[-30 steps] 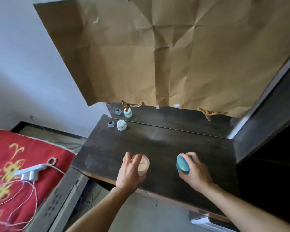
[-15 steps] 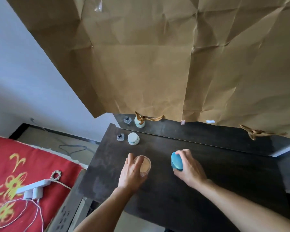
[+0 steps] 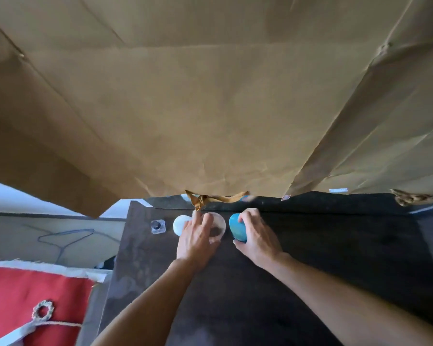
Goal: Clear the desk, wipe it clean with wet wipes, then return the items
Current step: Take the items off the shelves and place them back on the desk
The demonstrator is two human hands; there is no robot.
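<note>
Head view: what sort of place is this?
Probably a bedroom dressing table: a dark desk with small cosmetic-style containers (white jar, clear jar, blue jar), a red blanket alongside, brown paper hanging behind.

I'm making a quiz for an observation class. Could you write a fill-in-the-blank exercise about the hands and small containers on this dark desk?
1. The right hand grips a container coloured ____.
2. The left hand holds a clear jar; the white round jar stands to the ____ of it.
3. The small square bottle is touched by ____ hand.
4. The creased paper hanging behind the desk is ____.
Missing words: blue; left; neither; brown.
</note>
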